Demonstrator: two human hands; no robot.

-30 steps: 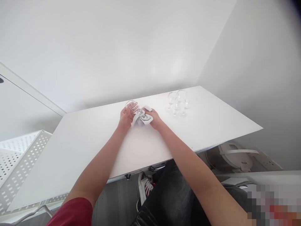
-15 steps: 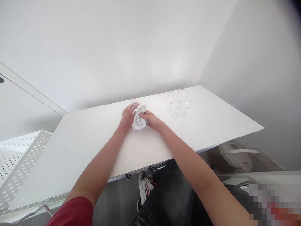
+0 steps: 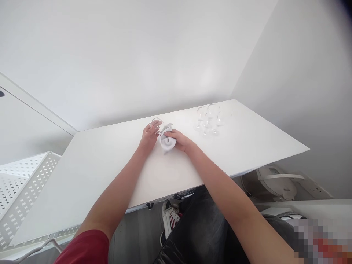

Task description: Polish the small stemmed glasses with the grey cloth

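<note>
My left hand [image 3: 150, 134] is closed around the bowl of a clear stemmed glass [image 3: 156, 122], which is tilted over the middle of the white table [image 3: 96, 165]. A crumpled white cloth [image 3: 167, 142] is gripped in my right hand [image 3: 178, 138], its fingers wrapped into the folds. The cloth sits against the right end of the glass and hides its stem and foot. Both hands are close together, just above the tabletop.
Several clear stemmed glasses [image 3: 211, 121] stand upright in a cluster towards the back right of the table. White perforated panels [image 3: 44, 179] are at the left. A white appliance with a curved handle [image 3: 276, 181] is below the right edge. A wall rises behind the table.
The cloth and my right hand have shifted slightly to the right, and the cloth's folds have turned. The glass and my left hand stay nearly in place.
</note>
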